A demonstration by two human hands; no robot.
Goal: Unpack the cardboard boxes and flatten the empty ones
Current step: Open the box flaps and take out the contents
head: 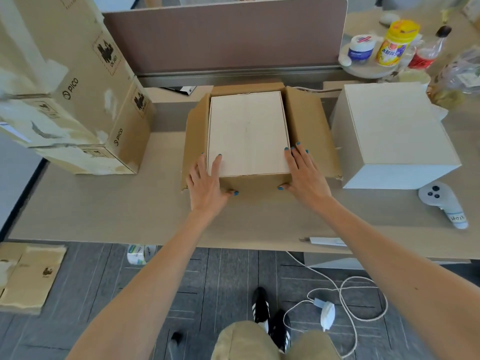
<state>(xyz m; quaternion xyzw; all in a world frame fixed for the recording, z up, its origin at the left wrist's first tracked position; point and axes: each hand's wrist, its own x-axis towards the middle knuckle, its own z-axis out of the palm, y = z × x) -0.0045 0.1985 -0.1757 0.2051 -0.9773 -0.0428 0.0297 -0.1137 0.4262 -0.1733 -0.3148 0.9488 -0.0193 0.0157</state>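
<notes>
An open brown cardboard box (255,184) sits mid-table, its side flaps (307,126) spread outward. A white inner box (248,133) fills it, top flush with the rim. My left hand (207,181) rests on the near left corner, with straight fingers over the rim and the white box's edge and the thumb on the front wall. At the near right corner my right hand (304,172) lies the same way: fingers straight along the right rim, thumb against the front wall.
Two stacked PICO cartons (85,100) stand at the left, and a closed white box (392,136) at the right. A white controller (441,203) and a box cutter (324,240) lie near the table's front edge. Flattened cardboard (28,276) and a cable (345,294) are on the floor. Bottles (394,42) stand back right.
</notes>
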